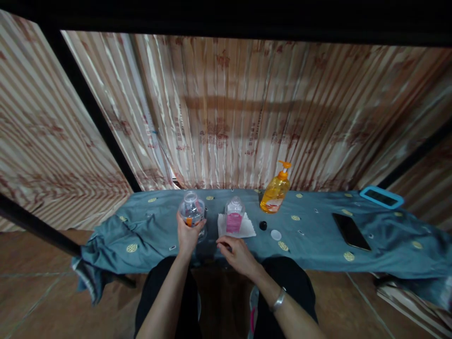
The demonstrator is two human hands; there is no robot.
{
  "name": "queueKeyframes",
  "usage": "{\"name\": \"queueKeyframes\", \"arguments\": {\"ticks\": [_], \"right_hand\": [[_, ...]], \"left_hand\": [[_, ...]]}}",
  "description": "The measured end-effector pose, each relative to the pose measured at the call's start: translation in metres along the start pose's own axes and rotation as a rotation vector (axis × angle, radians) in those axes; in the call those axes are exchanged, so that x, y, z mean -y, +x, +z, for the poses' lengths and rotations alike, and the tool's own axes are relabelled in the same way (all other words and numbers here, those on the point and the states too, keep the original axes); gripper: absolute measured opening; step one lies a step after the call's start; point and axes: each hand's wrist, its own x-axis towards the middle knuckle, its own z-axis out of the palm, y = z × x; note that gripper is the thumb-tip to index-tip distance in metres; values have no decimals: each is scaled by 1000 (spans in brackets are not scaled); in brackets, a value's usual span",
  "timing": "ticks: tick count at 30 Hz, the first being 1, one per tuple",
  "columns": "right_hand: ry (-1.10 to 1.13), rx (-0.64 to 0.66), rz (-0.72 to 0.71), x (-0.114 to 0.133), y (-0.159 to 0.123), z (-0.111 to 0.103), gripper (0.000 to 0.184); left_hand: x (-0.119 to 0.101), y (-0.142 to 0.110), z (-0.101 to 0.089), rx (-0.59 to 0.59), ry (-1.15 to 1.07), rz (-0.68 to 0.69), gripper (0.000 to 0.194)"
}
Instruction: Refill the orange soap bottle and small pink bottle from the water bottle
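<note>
My left hand is wrapped round a clear plastic bottle with an orange label, holding it upright over the blue-grey cloth that covers a low bench. My right hand rests on the cloth's front edge with its fingers curled and pinched together; what they hold, if anything, I cannot make out. Just beyond my right hand a small clear bottle with a pink label stands on a white tissue.
An orange pump bottle stands at the back. A small black cap and a white cap lie right of the tissue. Further right lie a dark phone and a device in a blue case. A striped curtain hangs behind.
</note>
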Motion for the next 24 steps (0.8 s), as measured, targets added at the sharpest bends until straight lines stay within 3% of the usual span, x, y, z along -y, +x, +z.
{"name": "queueKeyframes", "arguments": {"ticks": [4,9,15,20,24], "right_hand": [[17,63,51,-6,1,7,18],[100,102,114,-9,-1,6,18],[295,162,123,-11,-9,-21,18],[596,41,189,-12,-23,-45,31],[872,-104,269,-1,-37,-40,49]], "left_hand": [[-6,0,-6,-23,33,-62,82],[-22,-8,-14,-14,-3,-67,74],[-52,-31,-32,82,-136,-61,71],[-84,-52,-43,212,-213,-150,70],[-107,-63,-29,388,-355,-193,75]]}}
